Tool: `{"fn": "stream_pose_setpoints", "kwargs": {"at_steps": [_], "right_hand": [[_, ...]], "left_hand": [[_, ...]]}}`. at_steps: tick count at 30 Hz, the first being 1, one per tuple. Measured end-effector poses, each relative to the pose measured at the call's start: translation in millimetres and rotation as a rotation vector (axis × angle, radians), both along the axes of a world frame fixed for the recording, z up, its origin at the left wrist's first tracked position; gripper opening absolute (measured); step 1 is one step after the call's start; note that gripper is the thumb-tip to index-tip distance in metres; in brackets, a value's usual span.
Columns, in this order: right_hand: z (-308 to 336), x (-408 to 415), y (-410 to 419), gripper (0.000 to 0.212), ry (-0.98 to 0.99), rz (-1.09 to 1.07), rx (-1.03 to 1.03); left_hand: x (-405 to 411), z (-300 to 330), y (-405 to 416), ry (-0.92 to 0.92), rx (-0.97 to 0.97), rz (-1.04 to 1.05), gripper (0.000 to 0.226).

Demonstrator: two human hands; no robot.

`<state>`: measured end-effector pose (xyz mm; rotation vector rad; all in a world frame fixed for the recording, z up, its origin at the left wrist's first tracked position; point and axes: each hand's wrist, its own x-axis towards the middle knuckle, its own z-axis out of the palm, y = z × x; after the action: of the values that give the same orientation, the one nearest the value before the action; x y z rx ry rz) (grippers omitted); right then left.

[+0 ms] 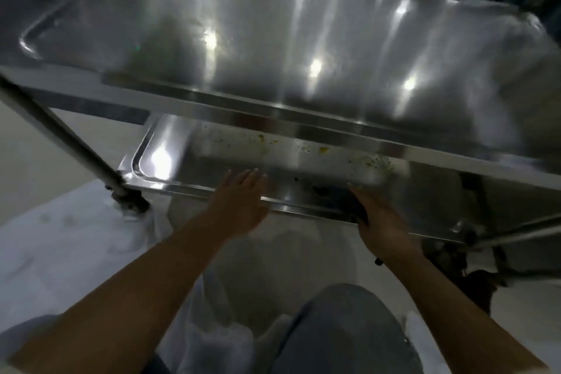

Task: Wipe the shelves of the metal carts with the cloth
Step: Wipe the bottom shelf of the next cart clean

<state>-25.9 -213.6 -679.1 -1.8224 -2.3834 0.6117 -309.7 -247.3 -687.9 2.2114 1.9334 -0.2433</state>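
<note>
Below, the top shelf (303, 39) overhangs the crumb-strewn lower shelf (303, 158); left hand (239, 203) flat, fingers released; right hand (382, 225) grasping a dark cloth (349, 197).

Left hand (239, 206) flat over lower shelf (170, 158) edge, right hand (379, 222) pressing dark cloth (349, 197), yellow crumbs (323, 149) beyond
</note>
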Motion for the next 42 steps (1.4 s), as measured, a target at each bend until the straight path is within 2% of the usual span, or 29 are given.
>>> {"fn": "stream_pose_setpoints", "kwargs": {"at_steps": [4, 8, 12, 14, 19, 23, 26, 31, 34, 36, 42], "right_hand": [[-54, -8, 21, 0.071, -0.022, 0.096, 0.032], [-77, -19, 16, 0.063, -0.069, 0.215, 0.016], [-92, -26, 9, 0.064, -0.322, 0.304, 0.012], [-100, -25, 9, 0.067, -0.376, 0.313, 0.036], [-121, -18, 9, 0.074, -0.415, 0.274, 0.075], [-125, -22, 30, 0.065, -0.418, 0.249, 0.076], [-125, -44, 53, 0.064, -0.438, 0.252, 0.079], [-135, -119, 65, 0.068, -0.340, 0.338, 0.113], [-137, -116, 71, 0.056, -0.318, 0.379, 0.137], [-137, -90, 79, 0.049, -0.361, 0.336, 0.165], [-135, 4, 94, 0.057, -0.507, -0.028, 0.043]], "left_hand": [[-2, -51, 11, -0.067, 0.022, 0.117, 0.069], [-5, -69, -2, -0.046, -0.015, 0.175, 0.071], [-13, -77, 9, -0.057, -0.088, 0.270, 0.077], [-16, -84, 25, -0.044, -0.079, 0.322, 0.082], [-8, -114, 36, -0.048, 0.026, 0.392, 0.090], [-3, -136, 29, -0.129, 0.048, 0.441, 0.089], [-4, -142, 33, -0.104, 0.062, 0.444, 0.090], [-8, -144, 38, -0.086, 0.004, 0.447, 0.092], [-14, -145, 39, -0.090, -0.031, 0.429, 0.095], [-16, -144, 39, -0.085, -0.045, 0.417, 0.097], [-14, -139, 40, 0.003, -0.047, 0.364, 0.096]]}}
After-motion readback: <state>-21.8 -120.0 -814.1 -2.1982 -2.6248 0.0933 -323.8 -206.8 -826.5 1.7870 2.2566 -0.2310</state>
